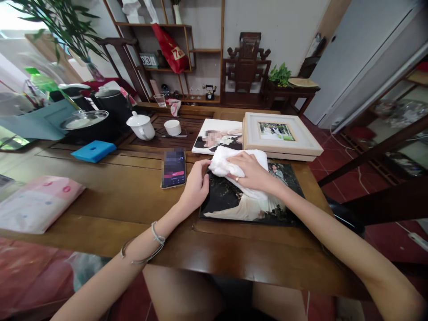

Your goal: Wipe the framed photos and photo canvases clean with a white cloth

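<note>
A dark photo panel [227, 200] with a picture of a pale gown lies flat on the wooden table in front of me. My right hand [249, 169], with a ring on one finger, presses a folded white cloth [222, 162] onto its upper part. The cloth and my right forearm hide part of the picture. At the panel's left edge, my left hand [197, 185] holds on with bent fingers and thumb; the fingertips are partly hidden. Just left of that hand lies a phone [173, 168] with its screen lit.
Behind the panel lie a white photo print [200, 145] and a light framed photo [284, 145]. A white teapot [141, 127], a small white cup [173, 128], a blue block [93, 151] and a tissue pack [36, 203] sit to the left. A wooden chair [249, 62] stands beyond.
</note>
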A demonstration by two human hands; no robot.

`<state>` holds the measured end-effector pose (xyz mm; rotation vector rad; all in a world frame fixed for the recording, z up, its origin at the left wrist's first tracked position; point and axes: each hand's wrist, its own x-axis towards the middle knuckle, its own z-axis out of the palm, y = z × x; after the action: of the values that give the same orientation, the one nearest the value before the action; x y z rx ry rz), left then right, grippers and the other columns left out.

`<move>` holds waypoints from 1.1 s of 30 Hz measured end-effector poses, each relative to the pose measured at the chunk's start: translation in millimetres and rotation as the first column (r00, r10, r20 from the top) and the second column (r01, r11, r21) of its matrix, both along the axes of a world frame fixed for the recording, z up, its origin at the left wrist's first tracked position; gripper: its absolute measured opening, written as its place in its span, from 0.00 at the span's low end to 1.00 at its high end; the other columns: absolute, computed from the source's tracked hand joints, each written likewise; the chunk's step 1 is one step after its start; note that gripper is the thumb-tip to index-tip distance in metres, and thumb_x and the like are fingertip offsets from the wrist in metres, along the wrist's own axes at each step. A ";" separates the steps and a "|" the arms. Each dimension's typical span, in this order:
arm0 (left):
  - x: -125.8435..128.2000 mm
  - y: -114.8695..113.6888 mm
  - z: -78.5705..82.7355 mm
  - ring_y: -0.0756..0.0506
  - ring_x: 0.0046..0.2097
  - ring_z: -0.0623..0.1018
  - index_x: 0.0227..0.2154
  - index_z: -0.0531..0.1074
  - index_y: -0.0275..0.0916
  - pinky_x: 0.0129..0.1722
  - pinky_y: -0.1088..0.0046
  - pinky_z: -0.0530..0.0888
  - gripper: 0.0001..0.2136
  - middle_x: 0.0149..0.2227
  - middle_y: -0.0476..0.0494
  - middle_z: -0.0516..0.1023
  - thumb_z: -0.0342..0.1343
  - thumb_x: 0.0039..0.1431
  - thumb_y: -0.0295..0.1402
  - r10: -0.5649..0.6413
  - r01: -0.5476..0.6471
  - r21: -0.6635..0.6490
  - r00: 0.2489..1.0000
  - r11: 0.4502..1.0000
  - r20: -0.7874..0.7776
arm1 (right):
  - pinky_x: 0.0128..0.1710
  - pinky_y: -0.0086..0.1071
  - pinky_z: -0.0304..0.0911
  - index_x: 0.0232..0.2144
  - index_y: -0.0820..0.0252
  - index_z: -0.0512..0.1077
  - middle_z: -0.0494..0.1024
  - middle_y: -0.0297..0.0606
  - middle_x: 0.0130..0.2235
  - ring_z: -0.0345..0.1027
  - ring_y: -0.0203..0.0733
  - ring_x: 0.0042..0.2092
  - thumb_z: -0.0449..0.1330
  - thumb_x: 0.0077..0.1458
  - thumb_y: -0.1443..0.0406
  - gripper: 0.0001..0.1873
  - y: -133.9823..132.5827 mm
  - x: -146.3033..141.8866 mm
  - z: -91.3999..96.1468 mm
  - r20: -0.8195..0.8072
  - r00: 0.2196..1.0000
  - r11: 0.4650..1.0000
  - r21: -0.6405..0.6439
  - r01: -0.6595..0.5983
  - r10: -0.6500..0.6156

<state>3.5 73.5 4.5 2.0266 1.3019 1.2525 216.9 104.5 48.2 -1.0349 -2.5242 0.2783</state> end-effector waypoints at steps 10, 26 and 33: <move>0.6 3.2 0.8 0.35 0.62 0.67 0.52 0.60 0.40 0.40 0.65 0.81 0.21 0.58 0.32 0.65 0.53 0.55 0.25 0.039 0.004 -0.204 0.977 0.979 0.210 | 0.56 0.50 0.57 0.49 0.55 0.69 0.69 0.41 0.60 0.58 0.53 0.59 0.60 0.45 0.74 0.27 -93.6 36.3 13.0 0.012 0.969 0.952 -0.188 -0.242 0.248; -12.6 -11.2 31.1 0.42 0.38 0.83 0.39 0.75 0.33 0.41 0.66 0.78 0.21 0.38 0.37 0.83 0.72 0.40 0.33 0.244 0.212 -0.669 0.819 0.713 0.520 | 0.59 0.57 0.58 0.62 0.58 0.55 0.66 0.53 0.61 0.56 0.57 0.64 0.64 0.54 0.60 0.37 -147.4 69.8 -13.7 -0.037 0.996 0.984 0.154 0.090 -0.085; -26.2 -52.9 33.3 0.45 0.30 0.81 0.35 0.73 0.36 0.25 0.74 0.74 0.19 0.30 0.45 0.82 0.70 0.43 0.40 0.253 0.166 -0.655 0.831 0.737 0.495 | 0.58 0.60 0.57 0.50 0.64 0.66 0.66 0.55 0.62 0.53 0.61 0.65 0.56 0.56 0.68 0.18 -172.8 14.3 -14.1 0.032 0.999 0.936 0.350 -0.032 0.023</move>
<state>-22.7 20.6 37.8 1.0017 1.2526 1.0449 231.2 -68.4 34.1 -0.8653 -2.4900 -0.1782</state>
